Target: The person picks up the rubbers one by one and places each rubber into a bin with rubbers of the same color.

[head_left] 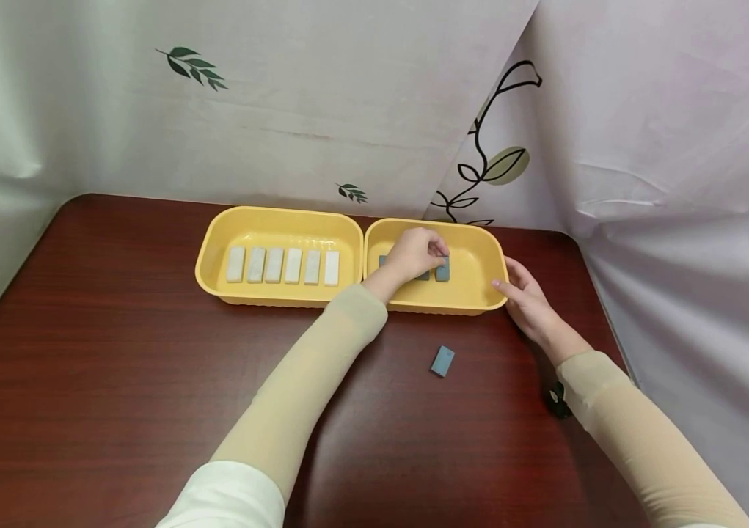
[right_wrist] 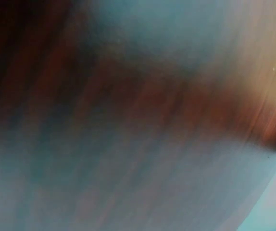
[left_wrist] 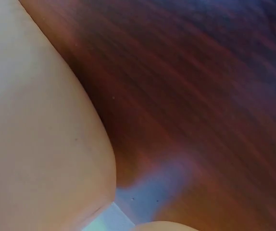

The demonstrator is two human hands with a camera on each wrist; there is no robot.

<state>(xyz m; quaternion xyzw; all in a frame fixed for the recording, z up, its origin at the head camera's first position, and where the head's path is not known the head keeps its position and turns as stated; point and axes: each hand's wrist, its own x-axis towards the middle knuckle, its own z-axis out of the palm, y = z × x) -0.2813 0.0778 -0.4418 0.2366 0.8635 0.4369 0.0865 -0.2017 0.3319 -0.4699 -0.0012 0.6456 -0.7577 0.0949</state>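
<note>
In the head view, my left hand (head_left: 411, 254) reaches into the right yellow tray (head_left: 476, 271). Its thumb and fingertips pinch the top end of a blue-grey block (head_left: 442, 272), rightmost in a row there. The hand partly hides the other blue-grey blocks in that row. At the tray's right end my right hand (head_left: 532, 302) grips the rim, thumb over the inside and fingers along the outside. Another blue-grey block (head_left: 442, 361) lies on the table in front of this tray. The left wrist view shows mostly skin and tabletop; the right wrist view is blurred.
A second yellow tray (head_left: 282, 299) stands end to end with the first, on its left. Several whitish blocks (head_left: 274, 265) stand in a row inside it. The dark red-brown table (head_left: 117, 381) meets pale patterned curtains (head_left: 295, 110) behind and at both sides.
</note>
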